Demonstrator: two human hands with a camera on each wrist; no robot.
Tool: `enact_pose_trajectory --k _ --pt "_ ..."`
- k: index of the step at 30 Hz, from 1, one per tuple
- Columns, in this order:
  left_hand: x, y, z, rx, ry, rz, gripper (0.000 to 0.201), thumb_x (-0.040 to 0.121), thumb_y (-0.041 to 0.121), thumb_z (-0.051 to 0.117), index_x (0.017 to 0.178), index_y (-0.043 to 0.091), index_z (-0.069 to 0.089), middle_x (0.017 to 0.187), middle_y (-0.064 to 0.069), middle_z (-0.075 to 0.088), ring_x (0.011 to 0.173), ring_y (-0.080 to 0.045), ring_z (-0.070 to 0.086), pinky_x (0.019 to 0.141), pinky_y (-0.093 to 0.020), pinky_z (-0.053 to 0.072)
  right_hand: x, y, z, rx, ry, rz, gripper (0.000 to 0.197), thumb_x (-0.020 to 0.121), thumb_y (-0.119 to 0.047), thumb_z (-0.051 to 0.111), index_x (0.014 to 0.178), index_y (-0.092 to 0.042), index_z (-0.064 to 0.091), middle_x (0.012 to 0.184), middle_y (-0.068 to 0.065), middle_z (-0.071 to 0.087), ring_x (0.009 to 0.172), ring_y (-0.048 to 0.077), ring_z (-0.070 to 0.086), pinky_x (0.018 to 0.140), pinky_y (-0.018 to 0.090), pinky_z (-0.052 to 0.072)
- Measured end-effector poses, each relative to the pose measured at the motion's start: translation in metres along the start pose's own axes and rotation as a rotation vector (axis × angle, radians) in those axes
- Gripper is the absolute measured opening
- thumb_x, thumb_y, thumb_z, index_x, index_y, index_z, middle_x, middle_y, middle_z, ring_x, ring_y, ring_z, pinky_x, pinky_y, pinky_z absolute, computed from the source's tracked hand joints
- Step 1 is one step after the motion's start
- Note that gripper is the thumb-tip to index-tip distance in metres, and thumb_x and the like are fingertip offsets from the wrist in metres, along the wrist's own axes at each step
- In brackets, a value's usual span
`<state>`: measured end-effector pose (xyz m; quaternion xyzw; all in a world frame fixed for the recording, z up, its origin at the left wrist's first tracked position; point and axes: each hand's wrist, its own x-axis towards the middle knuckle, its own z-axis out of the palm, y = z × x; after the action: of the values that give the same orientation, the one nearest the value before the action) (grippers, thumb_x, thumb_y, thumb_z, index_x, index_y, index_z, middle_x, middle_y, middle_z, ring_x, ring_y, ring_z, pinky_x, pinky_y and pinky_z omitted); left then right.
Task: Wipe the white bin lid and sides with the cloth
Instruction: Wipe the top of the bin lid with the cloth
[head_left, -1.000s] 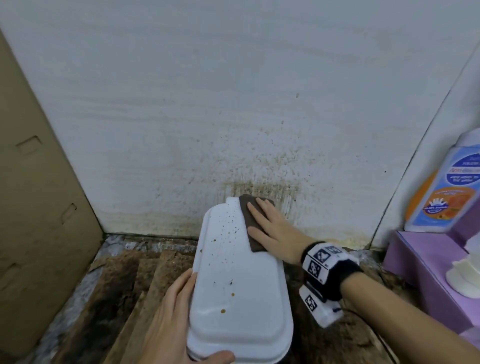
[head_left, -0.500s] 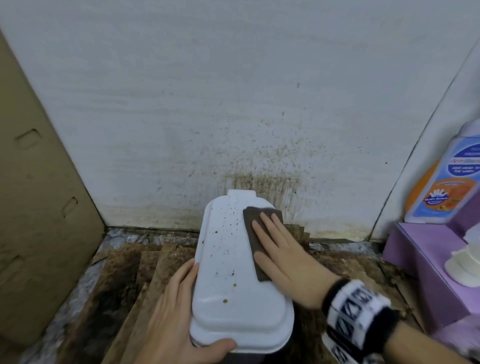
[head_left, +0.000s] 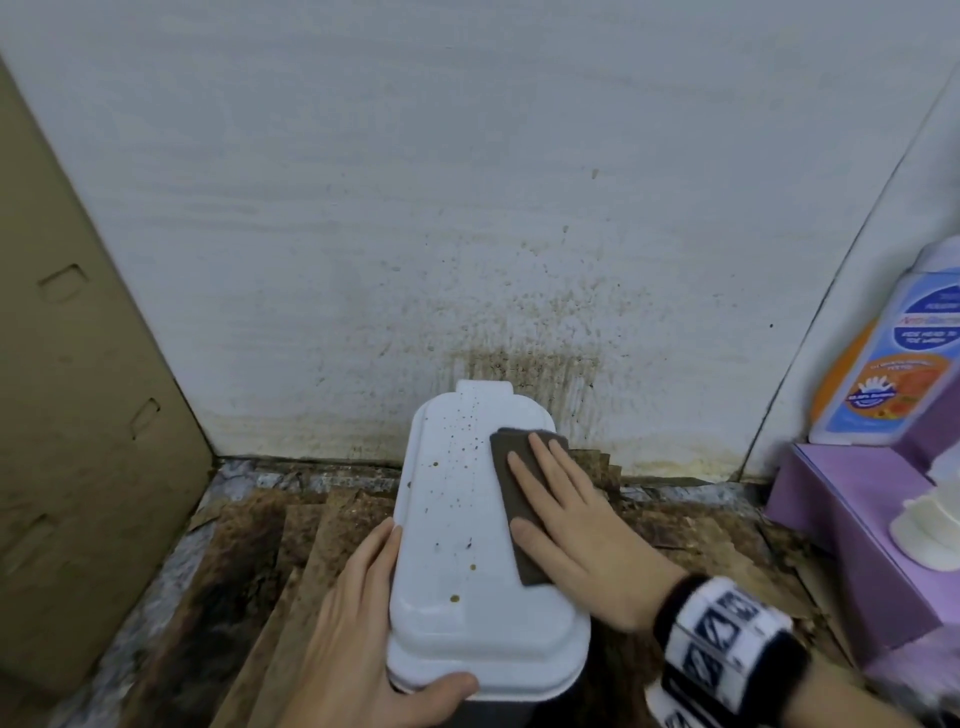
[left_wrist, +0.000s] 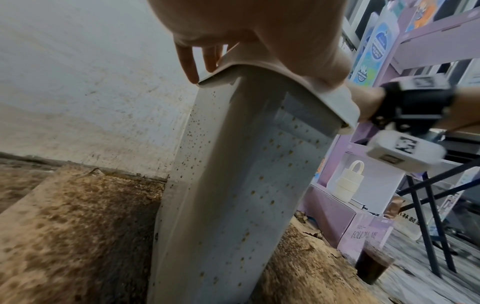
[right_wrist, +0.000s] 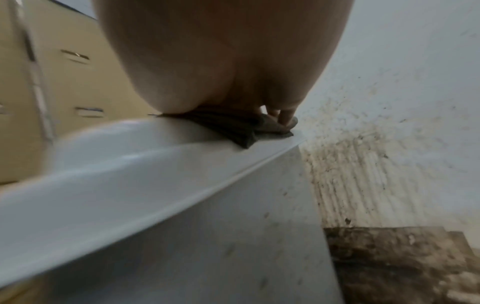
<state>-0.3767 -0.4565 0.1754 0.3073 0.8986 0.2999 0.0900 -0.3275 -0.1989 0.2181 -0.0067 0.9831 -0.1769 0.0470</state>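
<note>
The white bin lid is speckled with brown spots, mostly on its left half. A dark brown cloth lies along the lid's right side, and my right hand presses it flat with straight fingers. My left hand grips the lid's near left corner, fingers along the left edge and thumb over the front rim. In the left wrist view the bin's side is dotted with brown specks below the lid. The right wrist view shows the cloth bunched under my palm on the lid.
A stained white wall stands right behind the bin. A cardboard panel leans at the left. Purple boxes and a soap bottle crowd the right. Dirty cardboard sheets cover the floor; a cup of dark drink stands nearby.
My right hand has drawn the cloth from the lid's far end back toward me along the right side. The left hand's thumb has closed further over the front rim.
</note>
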Motion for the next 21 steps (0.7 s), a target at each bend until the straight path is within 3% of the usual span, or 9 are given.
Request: enact_pose_trajectory --k 4,7,9,14,18,21 --pt "0.001 0.001 -0.001 -0.015 -0.007 -0.010 0.133 0.046 0.103 0.049 0.148 0.052 -0.017 0.150 0.037 -0.025 0.134 0.024 -0.013 0.119 -0.033 0.021 0.055 0.033 -0.016 -0.006 -0.002 0.017 0.067 0.105 -0.056 0.021 0.160 -0.030 -0.006 0.165 -0.009 -0.023 0.151 0.008 -0.024 0.127 0.038 -0.005" --pt "0.000 0.000 -0.002 -0.015 -0.002 0.006 0.132 0.046 0.102 0.050 0.148 0.051 -0.017 0.152 0.036 -0.023 0.139 0.017 -0.005 0.118 -0.033 0.022 0.084 0.043 -0.027 0.028 -0.024 0.056 0.069 0.104 -0.059 0.024 0.161 -0.032 -0.003 0.168 0.000 -0.017 0.156 0.021 -0.002 0.127 0.041 0.007" --pt "0.000 -0.002 -0.002 -0.021 0.003 0.036 0.130 0.049 0.101 0.050 0.150 0.049 -0.013 0.154 0.034 -0.019 0.142 0.015 -0.006 0.116 -0.031 0.021 0.095 0.043 -0.028 0.071 -0.037 0.072 0.069 0.104 -0.058 0.026 0.161 -0.033 -0.003 0.169 0.005 -0.015 0.156 0.026 0.003 0.125 0.040 0.009" --pt "-0.001 -0.009 0.001 -0.024 0.034 0.088 0.128 0.057 0.097 0.055 0.155 0.046 -0.009 0.159 0.030 -0.006 0.147 0.012 -0.004 0.113 -0.028 0.021 0.090 0.045 -0.016 0.133 0.009 0.115 0.070 0.104 -0.058 0.026 0.160 -0.030 -0.007 0.169 0.005 -0.006 0.155 0.027 -0.014 0.124 0.046 -0.004" --pt "-0.002 -0.007 0.001 -0.054 0.043 0.091 0.127 0.056 0.096 0.056 0.155 0.046 -0.007 0.160 0.027 0.000 0.149 0.008 -0.001 0.117 -0.031 0.021 0.064 0.044 0.000 0.255 0.067 0.129 0.073 0.101 -0.065 0.026 0.159 -0.037 -0.009 0.169 -0.001 -0.013 0.154 0.017 -0.017 0.126 0.048 -0.002" --pt "-0.003 -0.006 0.000 -0.081 0.036 0.075 0.126 0.056 0.095 0.058 0.154 0.048 -0.007 0.159 0.028 0.000 0.148 0.005 0.004 0.118 -0.035 0.021 0.032 0.025 0.011 0.312 0.051 0.126 0.069 0.102 -0.062 0.025 0.157 -0.043 -0.012 0.166 -0.007 -0.023 0.151 0.011 -0.026 0.125 0.045 -0.009"
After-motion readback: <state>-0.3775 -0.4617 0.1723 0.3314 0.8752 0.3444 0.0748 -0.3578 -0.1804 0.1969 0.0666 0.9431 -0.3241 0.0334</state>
